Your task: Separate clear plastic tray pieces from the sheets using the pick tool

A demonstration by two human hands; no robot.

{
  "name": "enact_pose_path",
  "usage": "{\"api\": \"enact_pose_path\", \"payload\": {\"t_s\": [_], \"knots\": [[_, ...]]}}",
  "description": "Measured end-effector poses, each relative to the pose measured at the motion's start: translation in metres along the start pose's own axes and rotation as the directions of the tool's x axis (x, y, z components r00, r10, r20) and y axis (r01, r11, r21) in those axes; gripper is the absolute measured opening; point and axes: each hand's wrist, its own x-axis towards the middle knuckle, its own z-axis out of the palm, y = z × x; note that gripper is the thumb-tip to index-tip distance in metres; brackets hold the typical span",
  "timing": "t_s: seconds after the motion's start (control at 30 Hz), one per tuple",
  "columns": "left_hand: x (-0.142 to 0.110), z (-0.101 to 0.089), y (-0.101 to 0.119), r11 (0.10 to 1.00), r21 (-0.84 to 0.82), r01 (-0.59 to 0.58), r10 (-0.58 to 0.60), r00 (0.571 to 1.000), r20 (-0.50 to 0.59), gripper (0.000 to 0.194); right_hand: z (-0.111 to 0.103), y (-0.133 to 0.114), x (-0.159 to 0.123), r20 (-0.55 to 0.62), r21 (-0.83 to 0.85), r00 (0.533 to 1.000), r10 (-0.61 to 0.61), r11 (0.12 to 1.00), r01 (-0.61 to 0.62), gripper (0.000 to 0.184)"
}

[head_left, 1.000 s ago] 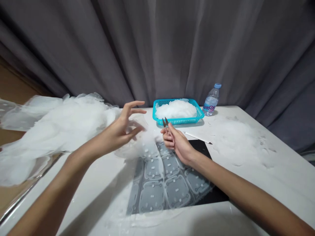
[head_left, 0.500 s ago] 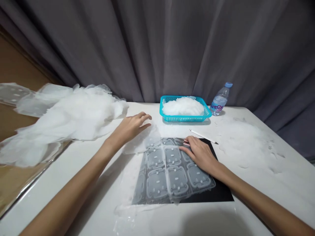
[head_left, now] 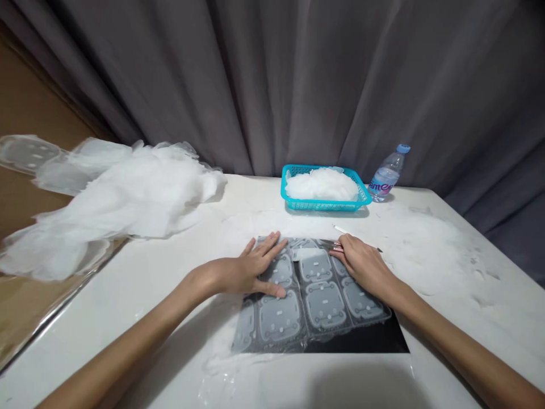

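My left hand [head_left: 264,264] lies flat with fingers spread on a translucent plastic sheet [head_left: 326,304] patterned with rounded squares, each with small dots and slots. The sheet rests over a black board [head_left: 366,339]. At the sheet's upper right, my right hand [head_left: 361,258] is closed around what look like metal tweezers [head_left: 327,244], their tips pointing left over the film. The fingers partly hide the tool. Beside that hand is a white pencil-like stick [head_left: 339,229], its middle covered by the hand.
A big heap of thin white translucent pieces [head_left: 128,199] spreads over the left side, partly on brown cardboard [head_left: 34,307]. At the back stand a turquoise basket [head_left: 326,205] of white pieces and a water bottle [head_left: 387,176]. More thin pieces [head_left: 438,255] lie at right.
My left hand has come down and right from above the table onto the patterned sheet. The loose film under it no longer sticks up at the sheet's upper left. The right hand stays near the top.
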Motion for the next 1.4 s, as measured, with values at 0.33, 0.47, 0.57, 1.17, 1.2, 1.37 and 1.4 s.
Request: {"api": "enact_pose_path", "payload": {"t_s": [0.33,0.47,0.57,1.17,1.2,1.37,1.4], "knots": [[0.011,0.022,0.007,0.993,0.119,0.002,0.002,0.999,-0.039,0.117,-0.015,-0.013,-0.007,0.028,-0.106,0.989,0.147,0.984,-0.143,0.023],[0.011,0.020,0.009,0.978,0.202,-0.055,0.106,0.962,-0.251,0.059,-0.025,-0.031,-0.009,-0.059,-0.153,0.996,0.061,0.986,-0.069,0.031],[0.015,0.018,0.011,0.945,0.323,0.051,0.057,0.947,-0.317,0.052,-0.034,-0.054,-0.012,-0.077,-0.172,0.994,-0.083,0.983,0.068,0.032],[0.015,0.022,0.019,0.917,0.388,0.092,0.039,0.948,-0.317,0.055,-0.018,-0.108,-0.011,0.052,-0.219,0.993,-0.107,0.969,0.116,0.020],[0.014,0.021,0.021,0.913,0.397,0.095,0.036,0.950,-0.311,0.056,-0.019,-0.109,-0.012,0.052,-0.214,0.993,-0.105,0.970,0.114,0.020],[0.013,0.020,0.025,0.893,0.436,0.114,0.031,0.949,-0.312,0.056,-0.016,-0.111,-0.015,0.019,-0.226,0.993,-0.115,0.967,0.116,0.024],[0.013,0.021,0.025,0.889,0.442,0.118,0.032,0.947,-0.319,0.055,-0.014,-0.112,-0.014,0.005,-0.231,0.993,-0.115,0.966,0.113,0.024]]}}
